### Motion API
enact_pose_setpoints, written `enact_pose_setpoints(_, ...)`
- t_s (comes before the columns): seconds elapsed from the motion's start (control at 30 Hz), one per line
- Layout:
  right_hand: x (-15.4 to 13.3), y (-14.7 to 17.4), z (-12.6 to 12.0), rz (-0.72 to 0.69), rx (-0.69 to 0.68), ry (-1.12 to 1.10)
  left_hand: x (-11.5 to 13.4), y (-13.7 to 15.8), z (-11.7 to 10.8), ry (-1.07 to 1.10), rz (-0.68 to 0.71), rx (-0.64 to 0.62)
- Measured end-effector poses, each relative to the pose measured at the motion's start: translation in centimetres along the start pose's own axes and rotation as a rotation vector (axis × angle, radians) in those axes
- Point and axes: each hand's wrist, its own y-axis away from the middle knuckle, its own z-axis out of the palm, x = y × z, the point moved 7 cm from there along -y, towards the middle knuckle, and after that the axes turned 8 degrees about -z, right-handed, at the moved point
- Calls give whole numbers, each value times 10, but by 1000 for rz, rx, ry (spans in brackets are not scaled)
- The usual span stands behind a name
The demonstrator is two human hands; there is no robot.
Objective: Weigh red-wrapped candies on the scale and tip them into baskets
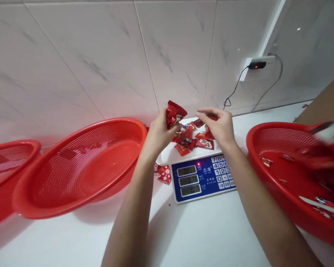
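Note:
My left hand (163,129) is closed round a shiny red wrapped candy packet (174,112), holding it up over the left side of the scale's white tray (167,155). My right hand (218,124) hovers above the tray's right side with thumb and fingertips drawn together; whatever they may hold is hidden. Several red wrapped candies (187,142) lie in a loose pile on the tray between the hands. Below them is the blue panel of the digital scale (207,170), with a red light lit.
Red mesh baskets stand left (105,170) and farther left (5,178). Another red basket (278,185) at right holds wrapped pieces, with a blurred red mass above it. Red packets (164,174) lie beside the scale. A cable runs to a wall socket (256,65); a cardboard box (320,100) stands behind.

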Motion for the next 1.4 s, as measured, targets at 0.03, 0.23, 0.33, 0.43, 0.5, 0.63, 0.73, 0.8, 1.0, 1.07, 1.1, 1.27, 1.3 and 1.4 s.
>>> enact_pose_setpoints(0.03, 2, -2, -5, -6, 30, 8, -1, 0, 2, -41, -22, -17)
enact_pose_setpoints(0.23, -2, -4, -10, -29, 25, 63, -8, -3, 2, -94, -51, -73)
enact_pose_setpoints(0.33, -8, -4, -7, -39, -1, 73, -10, -4, -1, -69, -43, -91)
enact_pose_setpoints(0.43, -10, -4, -7, -55, -11, 46, -7, -3, -6, -14, -7, -37)
enact_pose_setpoints(0.5, -8, -4, -8, -50, 1, 41, -2, -2, -5, 93, 26, -34)
enact_pose_setpoints(0.63, 9, -3, -4, 75, -80, 99, -1, 3, 5, -32, -42, -178)
enact_pose_setpoints(0.73, 10, -2, -4, 94, -120, 207, 1, 6, -7, -170, -79, -127)
enact_pose_setpoints(0.8, -1, -4, -10, 0, -58, 298, 5, 7, -20, -113, -63, -55)
enact_pose_setpoints(1.0, -28, -8, -23, -192, 69, 301, 5, 10, -33, -115, -90, -43)
enact_pose_setpoints(1.07, -28, -8, -24, -189, 59, 324, 5, 11, -34, -110, -86, -44)
enact_pose_setpoints(1.1, -28, -8, -24, -185, 53, 335, 5, 11, -34, -114, -87, -42)
enact_pose_setpoints(1.27, -31, -7, -22, -203, 42, 316, -6, 10, -30, -239, -170, -82)
enact_pose_setpoints(1.3, -32, -6, -21, -204, 42, 301, -9, 10, -30, -274, -192, -90)
enact_pose_setpoints(1.4, -31, -6, -22, -180, 38, 289, -12, 10, -29, -336, -219, -95)
